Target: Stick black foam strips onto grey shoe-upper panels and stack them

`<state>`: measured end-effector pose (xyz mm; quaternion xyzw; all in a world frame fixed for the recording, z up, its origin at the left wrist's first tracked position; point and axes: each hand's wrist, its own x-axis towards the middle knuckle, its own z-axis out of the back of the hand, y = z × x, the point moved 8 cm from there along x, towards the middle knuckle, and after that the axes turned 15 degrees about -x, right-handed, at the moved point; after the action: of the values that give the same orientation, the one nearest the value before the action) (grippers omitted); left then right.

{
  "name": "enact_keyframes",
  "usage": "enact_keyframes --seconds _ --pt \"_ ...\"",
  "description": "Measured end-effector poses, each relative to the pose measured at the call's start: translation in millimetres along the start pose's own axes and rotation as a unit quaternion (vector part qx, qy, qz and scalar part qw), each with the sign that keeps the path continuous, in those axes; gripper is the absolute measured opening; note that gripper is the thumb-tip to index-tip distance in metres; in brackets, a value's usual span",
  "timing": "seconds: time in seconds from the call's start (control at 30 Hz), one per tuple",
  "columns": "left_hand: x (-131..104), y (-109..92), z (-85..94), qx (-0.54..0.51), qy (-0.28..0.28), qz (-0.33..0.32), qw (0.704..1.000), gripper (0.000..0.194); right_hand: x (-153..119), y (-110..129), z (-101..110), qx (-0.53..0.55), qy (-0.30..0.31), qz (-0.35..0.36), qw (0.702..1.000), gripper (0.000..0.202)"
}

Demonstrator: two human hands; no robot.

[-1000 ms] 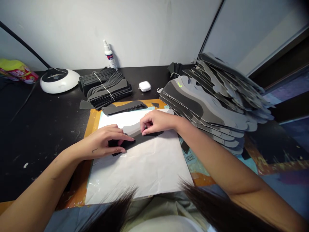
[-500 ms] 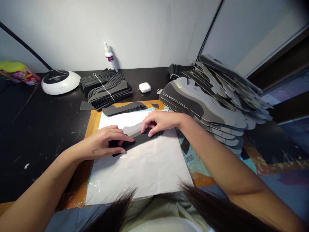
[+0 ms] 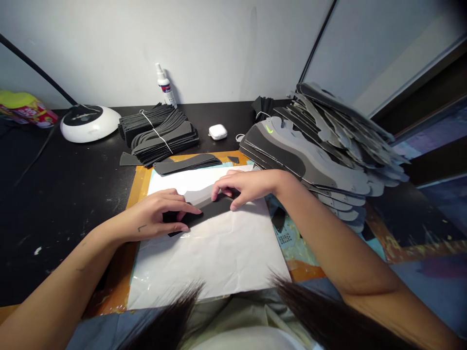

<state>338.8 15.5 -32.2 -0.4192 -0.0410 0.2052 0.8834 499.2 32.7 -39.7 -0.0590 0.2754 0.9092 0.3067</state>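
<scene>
On a white paper sheet (image 3: 219, 262) lies a grey shoe upper piece (image 3: 202, 194) with a dark strip (image 3: 215, 210) along its near side. My left hand (image 3: 162, 214) grips the strip's left end, index finger on top and thumb at the near edge. At the right end, my right hand (image 3: 241, 188) has its fingers bent onto the strip and its thumb by the near edge. Both palms hide parts of the piece. Just beyond the paper is a small fanned stack of dark strips (image 3: 186, 164).
Tied bundles of dark strips (image 3: 160, 136) stand at the back left, near a white spray bottle (image 3: 166, 87) and a lamp base (image 3: 89, 124). A white earphone case (image 3: 218, 131) sits mid-back. Large piles of grey shoe uppers (image 3: 310, 155) rise at the right, close to my right forearm.
My right thumb has slid right and toward me, from the strip's surface to its near edge. My left hand keeps its place on the piece.
</scene>
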Motion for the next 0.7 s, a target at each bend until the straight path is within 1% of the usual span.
enact_keyframes --seconds 0.1,0.23,0.27,0.37,0.43,0.47,0.53,0.6,0.7 --pt "1 -1 -0.1 0.0 0.001 0.0 1.0 0.035 -1 2 -2 0.008 0.006 0.003 1.0 0.048" --pt "1 -3 0.1 0.003 -0.001 0.0 1.0 0.034 -2 0 -1 -0.008 -0.012 -0.024 1.0 0.048" --pt "1 -3 0.1 0.003 -0.001 0.0 1.0 0.034 -2 0 -1 -0.008 -0.014 -0.021 1.0 0.047" --pt "1 -4 0.7 0.003 -0.001 -0.001 1.0 0.034 -1 2 -1 0.05 -0.014 -0.003 0.999 0.044" --pt "0 -3 1.5 0.005 -0.005 0.0 1.0 0.035 2 0 -1 0.082 -0.027 -0.018 0.996 0.049" --pt "0 -3 2.1 0.004 -0.009 -0.005 1.0 0.035 3 -2 0 0.072 -0.039 -0.034 0.996 0.052" --pt "0 -3 3.6 0.002 -0.021 -0.024 0.999 0.036 6 -1 1 0.019 -0.065 -0.061 0.996 0.059" --pt "0 -4 5.5 0.005 -0.037 -0.049 0.998 0.036 9 3 1 -0.013 -0.081 -0.063 0.995 0.065" --pt "0 -4 8.4 0.035 -0.06 -0.065 0.995 0.039 10 7 0 -0.007 -0.099 -0.055 0.994 0.069"
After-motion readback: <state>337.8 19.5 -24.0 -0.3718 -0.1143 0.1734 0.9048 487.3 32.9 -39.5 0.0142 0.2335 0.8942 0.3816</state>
